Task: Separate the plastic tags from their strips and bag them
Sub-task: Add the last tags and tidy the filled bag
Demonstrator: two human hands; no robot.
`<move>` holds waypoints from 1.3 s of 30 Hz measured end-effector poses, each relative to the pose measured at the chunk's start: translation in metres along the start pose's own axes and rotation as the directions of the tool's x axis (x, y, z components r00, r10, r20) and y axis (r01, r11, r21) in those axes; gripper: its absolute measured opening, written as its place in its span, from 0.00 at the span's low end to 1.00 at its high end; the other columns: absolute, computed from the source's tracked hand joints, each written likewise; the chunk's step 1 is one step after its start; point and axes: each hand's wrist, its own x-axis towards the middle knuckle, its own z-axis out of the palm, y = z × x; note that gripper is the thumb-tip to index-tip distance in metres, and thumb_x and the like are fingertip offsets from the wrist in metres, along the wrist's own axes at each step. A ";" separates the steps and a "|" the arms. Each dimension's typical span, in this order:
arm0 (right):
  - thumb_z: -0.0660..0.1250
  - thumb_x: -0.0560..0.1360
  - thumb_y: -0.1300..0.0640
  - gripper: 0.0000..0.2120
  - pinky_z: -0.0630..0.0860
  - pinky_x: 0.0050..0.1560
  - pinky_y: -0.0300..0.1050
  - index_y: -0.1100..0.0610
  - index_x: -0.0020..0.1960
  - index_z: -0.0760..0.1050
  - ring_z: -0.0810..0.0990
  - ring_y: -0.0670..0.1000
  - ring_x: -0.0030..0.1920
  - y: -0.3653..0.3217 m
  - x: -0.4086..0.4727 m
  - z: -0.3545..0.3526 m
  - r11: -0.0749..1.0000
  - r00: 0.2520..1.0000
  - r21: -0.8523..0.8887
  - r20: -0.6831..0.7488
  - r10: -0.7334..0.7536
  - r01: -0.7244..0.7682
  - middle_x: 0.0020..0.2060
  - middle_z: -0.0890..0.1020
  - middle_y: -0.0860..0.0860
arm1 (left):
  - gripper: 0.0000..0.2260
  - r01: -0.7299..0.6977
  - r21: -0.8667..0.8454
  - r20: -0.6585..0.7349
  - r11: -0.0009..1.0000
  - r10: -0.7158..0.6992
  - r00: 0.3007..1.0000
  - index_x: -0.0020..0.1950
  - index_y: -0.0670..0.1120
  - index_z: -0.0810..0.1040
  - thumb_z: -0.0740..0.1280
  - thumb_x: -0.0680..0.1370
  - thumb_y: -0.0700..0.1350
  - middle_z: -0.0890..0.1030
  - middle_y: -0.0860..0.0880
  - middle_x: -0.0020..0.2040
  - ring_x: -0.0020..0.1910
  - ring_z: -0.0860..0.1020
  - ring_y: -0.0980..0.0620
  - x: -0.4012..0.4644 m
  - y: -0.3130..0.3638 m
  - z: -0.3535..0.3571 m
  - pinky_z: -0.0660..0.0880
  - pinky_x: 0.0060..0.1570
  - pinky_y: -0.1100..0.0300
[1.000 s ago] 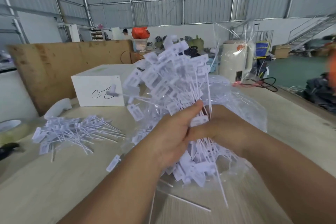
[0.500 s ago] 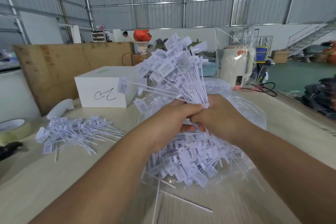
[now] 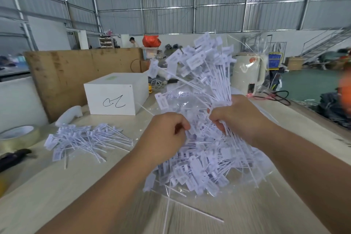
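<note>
My right hand (image 3: 238,118) grips a thick bundle of white plastic tags (image 3: 201,68) by their thin stems, the tag heads fanning up and to the left. My left hand (image 3: 165,135) is curled just left of it and pinches tags at the bundle's lower part. Below both hands a heap of loose tags (image 3: 199,171) lies on and in a clear plastic bag (image 3: 182,100) on the table. A second, flatter pile of tags (image 3: 85,140) lies on the table to the left.
A white box (image 3: 114,95) with a scribble stands behind the left pile. A tape roll (image 3: 18,135) and a dark tool (image 3: 13,156) lie at the left edge. A brown board (image 3: 76,70) and a cream appliance (image 3: 247,72) stand at the back. Bare strips (image 3: 193,209) lie near me.
My hands have drawn apart: the left moved down and left, the right stayed up holding the bundle. More tags have dropped onto the heap below.
</note>
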 end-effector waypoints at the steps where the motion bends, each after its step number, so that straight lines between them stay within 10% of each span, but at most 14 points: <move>1: 0.67 0.63 0.63 0.09 0.63 0.29 0.43 0.62 0.26 0.70 0.66 0.51 0.24 0.000 -0.001 -0.001 1.000 1.000 -0.024 0.012 0.004 -0.004 0.21 0.72 0.54 | 0.14 -0.061 0.009 -0.010 0.998 0.061 0.998 0.42 0.52 0.82 0.66 0.74 0.32 0.82 0.56 0.42 0.39 0.79 0.59 -0.002 0.002 0.002 0.77 0.42 0.65; 13: 0.68 0.66 0.64 0.04 0.73 0.30 0.35 0.59 0.33 0.79 0.76 0.47 0.29 0.011 -0.005 -0.014 0.967 0.840 0.230 0.541 -0.037 -0.106 0.28 0.78 0.53 | 0.15 -0.416 -0.161 -0.113 0.895 0.402 0.909 0.52 0.48 0.71 0.65 0.75 0.29 0.68 0.54 0.54 0.45 0.78 0.65 -0.012 0.029 0.043 0.80 0.42 0.60; 18: 0.71 0.57 0.58 0.06 0.74 0.38 0.41 0.58 0.33 0.79 0.79 0.52 0.34 0.013 -0.003 -0.012 0.998 0.881 0.040 0.472 0.029 -0.054 0.30 0.78 0.58 | 0.28 -0.542 0.299 -0.065 0.785 0.584 0.809 0.64 0.51 0.67 0.70 0.70 0.32 0.68 0.55 0.61 0.40 0.73 0.57 -0.010 0.029 0.048 0.74 0.24 0.61; 22: 0.67 0.58 0.58 0.01 0.74 0.41 0.45 0.54 0.29 0.76 0.78 0.53 0.34 0.009 -0.002 -0.009 1.000 0.910 -0.012 0.414 0.028 -0.025 0.29 0.77 0.56 | 0.11 -0.451 0.306 -0.088 0.839 0.496 0.864 0.62 0.59 0.70 0.58 0.80 0.54 0.75 0.72 0.46 0.42 0.76 0.66 -0.012 0.028 0.052 0.74 0.38 0.66; 26: 0.69 0.63 0.65 0.07 0.71 0.32 0.40 0.54 0.31 0.78 0.76 0.50 0.28 0.013 0.005 -0.016 0.994 0.952 -0.112 0.302 0.051 -0.018 0.26 0.78 0.54 | 0.26 -0.554 0.466 0.026 0.690 0.615 0.788 0.68 0.41 0.72 0.72 0.70 0.36 0.77 0.44 0.65 0.55 0.78 0.46 -0.016 0.025 0.045 0.78 0.52 0.53; 29: 0.75 0.63 0.66 0.07 0.70 0.36 0.45 0.59 0.38 0.80 0.76 0.54 0.30 0.019 0.003 -0.022 0.986 0.963 -0.153 0.248 0.106 -0.069 0.31 0.81 0.60 | 0.25 -0.527 0.455 0.022 0.718 0.582 0.813 0.66 0.40 0.72 0.71 0.70 0.35 0.75 0.41 0.66 0.62 0.75 0.43 -0.021 0.017 0.032 0.70 0.63 0.56; 34: 0.74 0.67 0.63 0.06 0.66 0.22 0.34 0.58 0.35 0.78 0.74 0.47 0.20 0.024 -0.002 -0.037 0.981 0.999 -0.189 -0.011 0.043 -0.044 0.24 0.80 0.55 | 0.08 -0.475 0.555 0.094 0.682 0.516 0.851 0.49 0.42 0.80 0.68 0.71 0.38 0.78 0.45 0.46 0.42 0.76 0.44 -0.020 -0.015 0.007 0.76 0.40 0.50; 39: 0.74 0.70 0.59 0.09 0.68 0.25 0.41 0.58 0.33 0.78 0.74 0.50 0.22 0.021 -0.011 -0.040 0.997 0.990 -0.073 -0.137 -0.036 0.026 0.23 0.79 0.55 | 0.27 0.079 0.591 -0.014 0.802 -0.087 0.996 0.70 0.47 0.69 0.70 0.73 0.54 0.71 0.46 0.65 0.63 0.70 0.44 0.022 -0.026 0.000 0.69 0.62 0.50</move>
